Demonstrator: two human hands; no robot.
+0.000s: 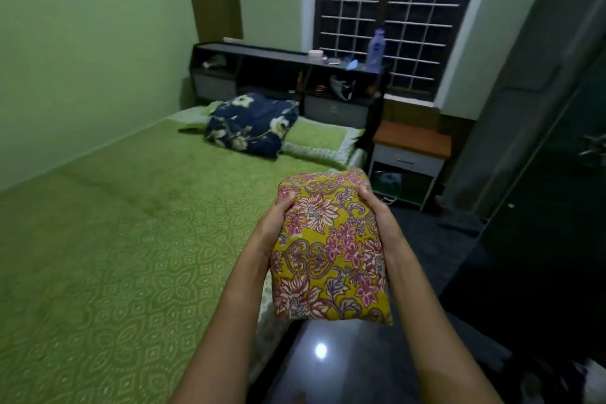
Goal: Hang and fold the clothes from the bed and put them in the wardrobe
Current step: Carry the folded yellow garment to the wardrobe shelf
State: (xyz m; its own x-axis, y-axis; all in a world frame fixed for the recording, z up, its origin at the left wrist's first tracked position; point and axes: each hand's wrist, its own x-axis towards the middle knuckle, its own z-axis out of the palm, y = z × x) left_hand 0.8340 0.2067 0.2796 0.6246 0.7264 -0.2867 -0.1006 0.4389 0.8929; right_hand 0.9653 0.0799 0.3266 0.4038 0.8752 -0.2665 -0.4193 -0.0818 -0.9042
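A folded yellow floral cloth point(331, 249) with pink and purple flowers is held in the air over the right edge of the bed point(131, 239). My left hand point(275, 220) grips its left side and my right hand point(382, 216) grips its right side, thumbs on top. The bed has a green patterned cover. The dark wardrobe point(541, 190) stands to the right, with a glossy door panel.
A dark blue floral bundle point(252, 125) and a green pillow point(319, 141) lie at the head of the bed. Behind is a black headboard shelf point(288, 59) with bottles. A bedside table point(410, 154) stands by the window. The dark floor point(328, 354) lies below my arms.
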